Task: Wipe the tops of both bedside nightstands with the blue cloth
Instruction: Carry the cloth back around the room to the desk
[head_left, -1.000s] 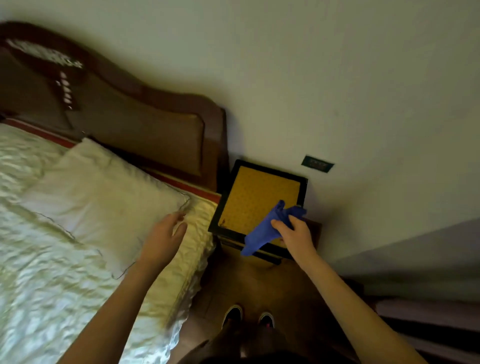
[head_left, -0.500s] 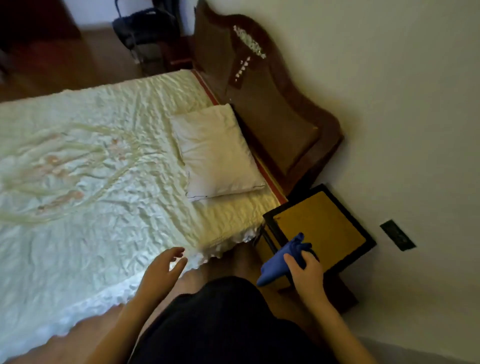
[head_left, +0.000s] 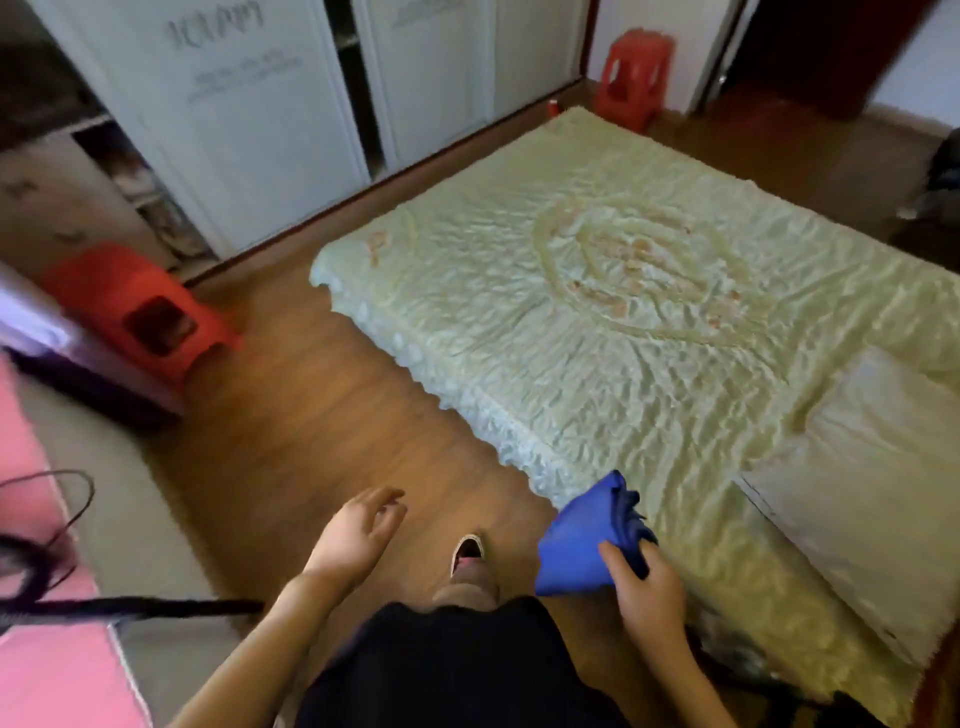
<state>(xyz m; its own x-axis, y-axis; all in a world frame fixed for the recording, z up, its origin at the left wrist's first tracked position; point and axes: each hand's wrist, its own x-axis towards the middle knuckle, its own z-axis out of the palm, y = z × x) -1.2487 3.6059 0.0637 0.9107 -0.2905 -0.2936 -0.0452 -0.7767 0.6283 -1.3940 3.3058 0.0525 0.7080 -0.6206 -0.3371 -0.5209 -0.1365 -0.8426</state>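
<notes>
The blue cloth (head_left: 587, 535) is bunched up in my right hand (head_left: 647, 587), held over the near edge of the bed. My left hand (head_left: 353, 535) hangs free over the wooden floor, fingers apart and holding nothing. No nightstand is in view now. One of my shoes (head_left: 467, 553) shows between the hands.
The bed (head_left: 623, 291) with a pale green cover fills the right side, a pillow (head_left: 852, 493) at its right end. Two red plastic stools (head_left: 140, 306) (head_left: 631, 73) stand on the wooden floor (head_left: 322, 415). White wardrobe doors (head_left: 249, 104) line the far wall. A pink surface (head_left: 41, 649) lies at left.
The view has swung left, away from the nightstand and headboard, to face along the bed toward the wardrobe. The cloth stays in my right hand; the nightstand has left the frame.
</notes>
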